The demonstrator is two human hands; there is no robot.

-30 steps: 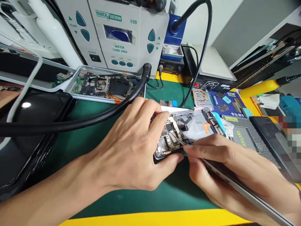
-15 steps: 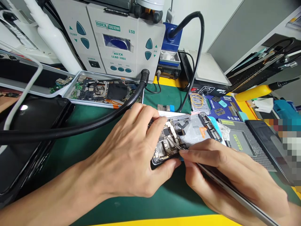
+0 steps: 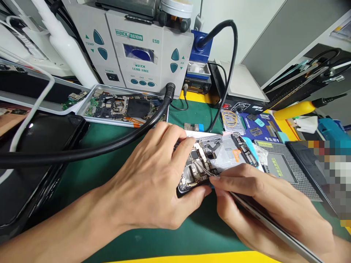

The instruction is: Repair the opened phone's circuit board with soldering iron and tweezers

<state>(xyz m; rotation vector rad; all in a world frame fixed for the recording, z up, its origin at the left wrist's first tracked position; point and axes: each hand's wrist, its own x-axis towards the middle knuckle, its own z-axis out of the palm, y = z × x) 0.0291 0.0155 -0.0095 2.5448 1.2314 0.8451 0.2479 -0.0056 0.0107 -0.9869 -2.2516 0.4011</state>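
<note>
Head view: left hand [image 3: 156, 179] has fingers gripping the opened smartphone [image 3: 222, 157] over the green counter [image 3: 164, 243]; right hand [image 3: 265, 191] pinches tweezers [image 3: 276, 227] at the logic board [image 3: 195, 155], where slipping tips could scratch components.

A phone [image 3: 223, 157] sits between the left hand [image 3: 156, 175] and right hand [image 3: 257, 201], before a hot-air station [image 3: 139, 51], with a tray [image 3: 109, 122] of circuit boards [image 3: 120, 106] behind to the left and a perforated plate [image 3: 305, 175] to the right.
</note>
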